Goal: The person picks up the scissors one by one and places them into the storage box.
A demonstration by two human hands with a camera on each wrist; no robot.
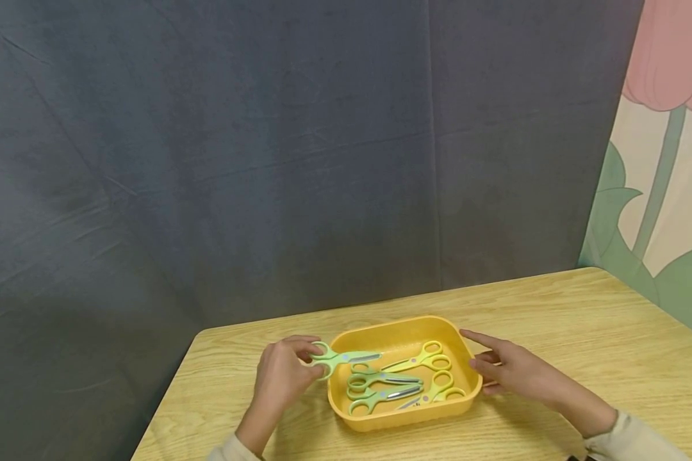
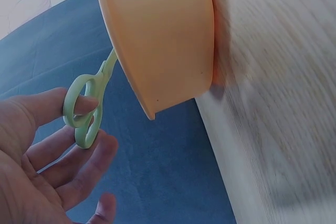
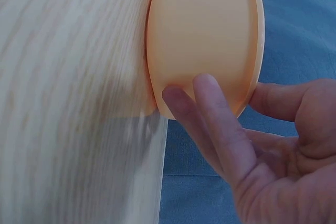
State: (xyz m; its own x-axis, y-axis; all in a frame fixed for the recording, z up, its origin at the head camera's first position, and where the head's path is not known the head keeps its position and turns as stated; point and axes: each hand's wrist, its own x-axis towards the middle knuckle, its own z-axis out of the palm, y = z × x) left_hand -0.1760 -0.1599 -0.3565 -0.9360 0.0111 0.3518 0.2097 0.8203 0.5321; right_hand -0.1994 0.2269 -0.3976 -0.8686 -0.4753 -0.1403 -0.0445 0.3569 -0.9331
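Note:
My left hand (image 1: 282,371) holds a pair of green scissors (image 1: 337,358) by the handle loops, its blades pointing right over the left rim of a yellow tray (image 1: 403,422). In the left wrist view, these green scissors (image 2: 84,103) sit between thumb and fingers, with the blades hidden behind the tray's wall. My right hand (image 1: 516,371) rests against the tray's right end, its fingers fairly straight. Fingertips touch the outer wall (image 3: 205,30) in the right wrist view, and the thumb meets the rim. Inside lie more green scissors (image 1: 375,394) and yellow scissors (image 1: 421,362).
The tray stands on a wood-grain table (image 1: 553,320), near its far edge. Behind hangs a dark grey-blue curtain (image 1: 323,160). At the right is a wall painted with a pink flower (image 1: 671,57).

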